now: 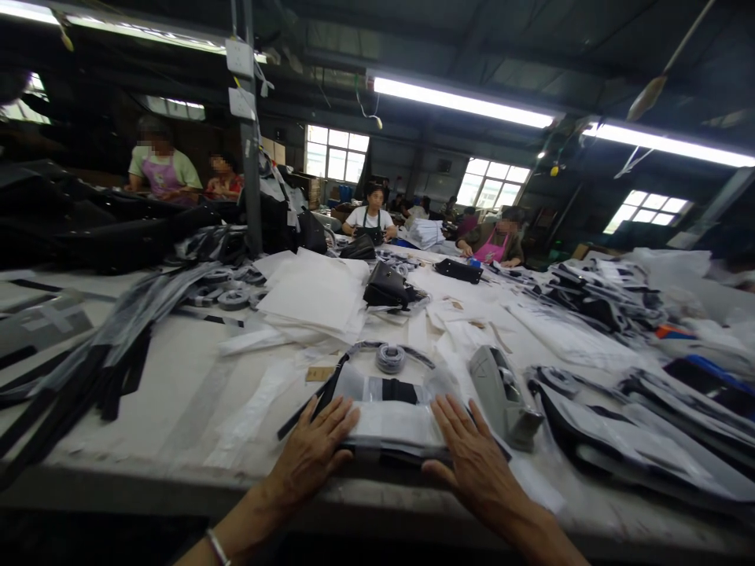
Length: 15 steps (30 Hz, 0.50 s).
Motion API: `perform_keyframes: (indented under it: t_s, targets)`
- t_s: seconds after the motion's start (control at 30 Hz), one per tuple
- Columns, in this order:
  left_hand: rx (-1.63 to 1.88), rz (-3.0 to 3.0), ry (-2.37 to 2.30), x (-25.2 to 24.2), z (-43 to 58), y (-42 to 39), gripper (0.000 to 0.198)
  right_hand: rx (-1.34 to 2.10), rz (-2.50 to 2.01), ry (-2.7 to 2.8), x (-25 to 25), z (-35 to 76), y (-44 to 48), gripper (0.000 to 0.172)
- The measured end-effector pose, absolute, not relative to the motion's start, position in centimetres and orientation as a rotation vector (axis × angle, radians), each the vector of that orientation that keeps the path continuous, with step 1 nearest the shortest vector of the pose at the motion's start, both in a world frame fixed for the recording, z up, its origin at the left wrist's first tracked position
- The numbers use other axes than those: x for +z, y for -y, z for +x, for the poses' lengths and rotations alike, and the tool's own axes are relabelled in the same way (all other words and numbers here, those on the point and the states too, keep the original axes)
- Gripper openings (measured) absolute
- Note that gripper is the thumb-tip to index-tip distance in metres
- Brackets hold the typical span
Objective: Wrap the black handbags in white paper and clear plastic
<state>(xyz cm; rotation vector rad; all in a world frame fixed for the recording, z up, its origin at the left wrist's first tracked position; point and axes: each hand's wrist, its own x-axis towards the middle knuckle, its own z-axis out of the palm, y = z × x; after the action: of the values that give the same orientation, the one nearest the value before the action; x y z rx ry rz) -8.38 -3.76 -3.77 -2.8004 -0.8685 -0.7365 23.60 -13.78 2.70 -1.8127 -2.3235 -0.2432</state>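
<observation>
A black bag [401,391] lies flat at the table's near edge, partly covered by a white wrapping sheet [392,423]. My left hand [315,440] rests on its left side with the fingers stretched out. On the right side, my right hand [472,448] presses down flat, fingers extended. A coiled, wrapped strap [390,358] sits just behind the bag. Right beside my right hand stands a grey tape dispenser [504,397]. A small brown tag [319,374] lies behind my left hand.
Wrapped black straps [127,338] spread over the left of the table [171,377]. Flat wrapped bags [642,440] lie to the right. White sheets [315,291] and a black handbag [384,287] are farther back. Several co-workers sit beyond, one in a pink apron [491,250].
</observation>
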Motion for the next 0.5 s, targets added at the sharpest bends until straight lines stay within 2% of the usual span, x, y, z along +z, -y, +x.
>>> perform_keyframes:
  t_s: [0.17,0.27,0.33,0.4,0.47,0.5]
  targets:
    - [-0.699,-2.852,0.858,-3.1,-8.8,3.6,0.062,0.092,-1.845,2.396,4.0,20.1,12.9,0.092]
    - [-0.736,-2.913,0.874,-3.3,-9.1,3.1,0.061,0.33,-1.845,2.378,4.6,19.5,12.5,0.091]
    - [-0.844,-2.955,0.936,-3.9,-9.3,3.0,0.054,0.367,-1.789,2.261,4.9,19.8,13.1,0.084]
    - [-1.061,-2.949,1.149,-4.4,-9.6,3.1,0.045,0.408,-1.706,2.032,4.7,20.3,14.3,0.066]
    - [-1.316,-2.895,1.492,-4.7,-9.7,3.1,0.044,0.628,-1.683,1.702,3.8,20.5,15.9,0.053]
    - [-1.42,-2.878,1.662,-4.7,-9.7,3.0,0.046,0.803,-1.689,1.519,3.1,20.4,16.6,0.056]
